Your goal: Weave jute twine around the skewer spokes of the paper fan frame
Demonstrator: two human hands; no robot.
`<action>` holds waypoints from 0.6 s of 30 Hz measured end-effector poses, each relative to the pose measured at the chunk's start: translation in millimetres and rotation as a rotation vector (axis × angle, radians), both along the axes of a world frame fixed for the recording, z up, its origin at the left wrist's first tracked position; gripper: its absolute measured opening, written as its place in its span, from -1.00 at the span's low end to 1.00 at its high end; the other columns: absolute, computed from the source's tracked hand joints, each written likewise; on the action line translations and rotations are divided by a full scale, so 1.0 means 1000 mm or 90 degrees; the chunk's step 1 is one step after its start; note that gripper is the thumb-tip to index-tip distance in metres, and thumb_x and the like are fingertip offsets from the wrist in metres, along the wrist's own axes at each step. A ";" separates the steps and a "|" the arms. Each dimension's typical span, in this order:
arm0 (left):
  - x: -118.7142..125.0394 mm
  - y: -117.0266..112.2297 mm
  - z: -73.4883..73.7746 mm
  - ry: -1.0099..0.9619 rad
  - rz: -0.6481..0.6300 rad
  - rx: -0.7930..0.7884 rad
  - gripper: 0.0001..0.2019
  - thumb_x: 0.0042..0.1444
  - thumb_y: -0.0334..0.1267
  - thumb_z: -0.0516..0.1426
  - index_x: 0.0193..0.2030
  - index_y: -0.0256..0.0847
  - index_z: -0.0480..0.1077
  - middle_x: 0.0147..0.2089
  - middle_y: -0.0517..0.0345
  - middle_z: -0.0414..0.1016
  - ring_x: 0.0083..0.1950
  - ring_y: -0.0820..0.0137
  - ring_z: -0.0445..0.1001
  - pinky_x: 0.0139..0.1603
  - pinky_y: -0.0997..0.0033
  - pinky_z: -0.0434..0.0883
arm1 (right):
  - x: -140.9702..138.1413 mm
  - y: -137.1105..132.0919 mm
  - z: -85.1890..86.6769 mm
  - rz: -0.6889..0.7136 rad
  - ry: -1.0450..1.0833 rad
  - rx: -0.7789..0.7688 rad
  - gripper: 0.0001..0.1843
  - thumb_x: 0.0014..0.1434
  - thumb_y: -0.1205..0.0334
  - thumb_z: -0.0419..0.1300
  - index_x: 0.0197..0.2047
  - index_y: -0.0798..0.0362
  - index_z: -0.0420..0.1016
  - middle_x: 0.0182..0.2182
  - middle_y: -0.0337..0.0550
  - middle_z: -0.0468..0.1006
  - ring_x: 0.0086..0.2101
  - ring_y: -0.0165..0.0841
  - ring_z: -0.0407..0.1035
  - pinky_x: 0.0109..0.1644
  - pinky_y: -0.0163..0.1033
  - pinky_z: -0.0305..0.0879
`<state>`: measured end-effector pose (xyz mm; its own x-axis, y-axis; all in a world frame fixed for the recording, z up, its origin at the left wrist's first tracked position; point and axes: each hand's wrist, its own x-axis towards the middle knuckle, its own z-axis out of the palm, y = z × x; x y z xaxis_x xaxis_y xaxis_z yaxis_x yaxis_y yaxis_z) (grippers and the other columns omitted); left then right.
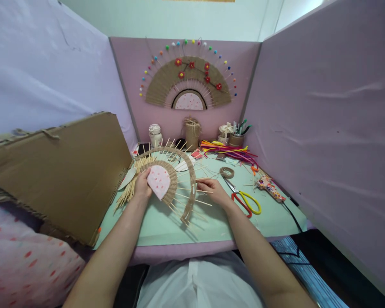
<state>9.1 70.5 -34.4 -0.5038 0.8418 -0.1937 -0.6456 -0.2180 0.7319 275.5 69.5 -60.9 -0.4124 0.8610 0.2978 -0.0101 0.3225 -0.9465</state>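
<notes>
My left hand (143,185) grips a half-made fan by its white centre piece (159,182) with pink spots, thumb on top. Around that centre runs a woven twine band (171,184). Thin wooden sticks (202,202) fan outward from it, and a second, wider twine arc (191,171) crosses them near their tips. On the fan's right side, my right hand (212,191) is closed at a stick end beside the outer arc, fingertips pinched together. Part of the stick is hidden by the fingers.
Red-and-yellow scissors (244,201) and a twine coil (227,172) lie to the right, near a patterned glue gun (270,188). Loose sticks (127,194) lie left by a cardboard panel (60,171). Coloured pipe cleaners (231,148) and jars stand behind; a finished fan (167,81) hangs on the back panel.
</notes>
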 end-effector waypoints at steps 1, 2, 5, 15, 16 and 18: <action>0.000 0.000 -0.001 0.005 0.003 0.004 -0.85 0.04 -0.47 0.14 -0.22 -0.30 0.43 -0.30 0.02 0.58 -0.24 0.33 0.57 -0.09 0.33 0.47 | 0.004 -0.001 -0.002 -0.008 -0.016 0.008 -0.70 0.11 0.08 0.17 -0.17 0.04 0.59 -0.25 -0.11 0.57 -0.33 -0.34 0.40 -0.23 -0.22 0.30; 0.000 0.001 -0.002 0.010 0.004 0.007 -0.86 0.03 -0.47 0.14 -0.24 -0.30 0.43 -0.31 0.02 0.58 -0.24 0.34 0.57 -0.09 0.32 0.47 | 0.007 -0.002 -0.003 -0.015 -0.031 0.017 -0.71 0.11 0.10 0.16 -0.15 0.02 0.58 -0.22 -0.11 0.57 -0.31 -0.34 0.40 -0.20 -0.21 0.31; -0.002 0.002 -0.003 0.024 0.026 0.014 -0.89 0.00 -0.49 0.16 -0.30 -0.29 0.39 -0.35 0.08 0.56 -0.31 0.38 0.56 -0.10 0.31 0.47 | 0.016 -0.003 -0.003 -0.030 -0.071 0.080 -0.72 0.14 0.18 0.13 -0.11 0.00 0.57 -0.16 -0.10 0.55 -0.23 -0.32 0.39 -0.11 -0.18 0.28; 0.001 -0.002 0.001 0.054 0.087 0.040 -0.81 -0.03 -0.55 0.15 -0.34 -0.20 0.29 -0.40 0.21 0.50 -0.30 0.42 0.54 -0.10 0.32 0.47 | 0.030 -0.013 0.000 -0.108 -0.094 0.268 -0.59 0.05 0.46 0.00 -0.14 0.00 0.56 -0.28 -0.10 0.46 -0.31 -0.35 0.33 -0.26 -0.22 0.24; 0.001 -0.002 0.001 0.056 0.090 0.043 -0.80 -0.03 -0.55 0.15 -0.34 -0.19 0.29 -0.40 0.21 0.50 -0.30 0.42 0.54 -0.10 0.33 0.47 | 0.031 -0.015 0.000 -0.124 -0.092 0.281 -0.60 0.03 0.47 0.00 -0.17 0.00 0.56 -0.29 -0.11 0.46 -0.32 -0.35 0.33 -0.28 -0.23 0.23; 0.001 -0.002 0.001 0.062 0.093 0.048 -0.80 -0.03 -0.56 0.15 -0.34 -0.19 0.30 -0.41 0.22 0.50 -0.30 0.42 0.54 -0.10 0.33 0.47 | 0.032 -0.018 0.000 -0.150 -0.085 0.304 -0.64 0.03 0.46 0.02 -0.21 0.01 0.56 -0.32 -0.11 0.46 -0.35 -0.35 0.32 -0.33 -0.24 0.22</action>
<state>10.0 68.9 -33.7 -0.6349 0.7687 -0.0772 -0.5304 -0.3611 0.7670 307.3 51.9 -61.3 -0.2862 0.7170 0.6356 0.2248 0.6951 -0.6829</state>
